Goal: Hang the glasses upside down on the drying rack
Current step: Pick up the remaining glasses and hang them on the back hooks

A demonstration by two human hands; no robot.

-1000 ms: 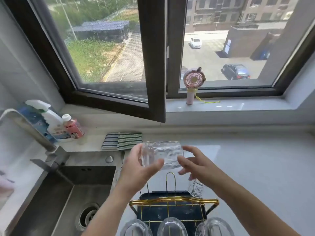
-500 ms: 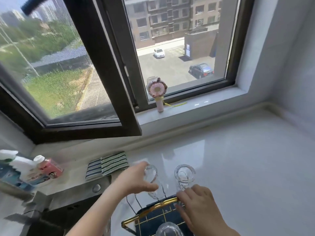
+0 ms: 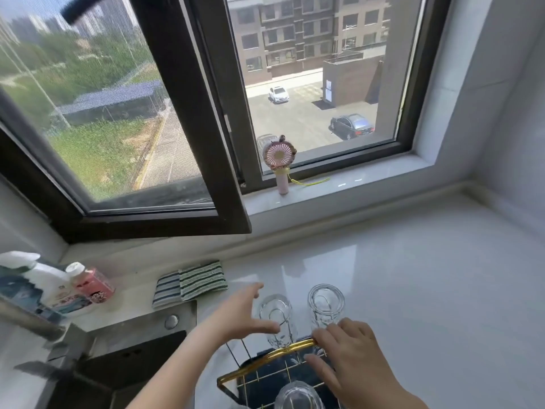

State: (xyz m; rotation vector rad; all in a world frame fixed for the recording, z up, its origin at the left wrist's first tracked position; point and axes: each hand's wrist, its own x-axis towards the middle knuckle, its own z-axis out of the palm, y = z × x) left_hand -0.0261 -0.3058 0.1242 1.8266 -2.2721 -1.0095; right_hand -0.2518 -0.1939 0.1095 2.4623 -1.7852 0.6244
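A dark drying rack with a gold rail [image 3: 295, 349] stands at the bottom centre of the counter. Two clear glasses hang upside down on its far prongs: one on the left [image 3: 275, 314] and one on the right [image 3: 326, 302]. A third upturned glass [image 3: 298, 395] shows at the bottom edge. My left hand [image 3: 241, 315] hovers open just left of the left glass, fingers spread, apparently not gripping it. My right hand [image 3: 351, 358] rests over the rack's gold rail below the right glass, fingers loosely spread, holding nothing.
A steel sink [image 3: 126, 358] lies to the left of the rack. Striped cloths [image 3: 191, 283] lie behind it, and a spray bottle [image 3: 38, 278] and a pink bottle [image 3: 88, 283] stand at the far left. A small pink fan [image 3: 280, 163] stands on the sill under an inward-opened window sash [image 3: 188, 143].
The glass held in both hands a second ago now hangs upside down on the rack. My left hand has let go and opened; the view swung right.
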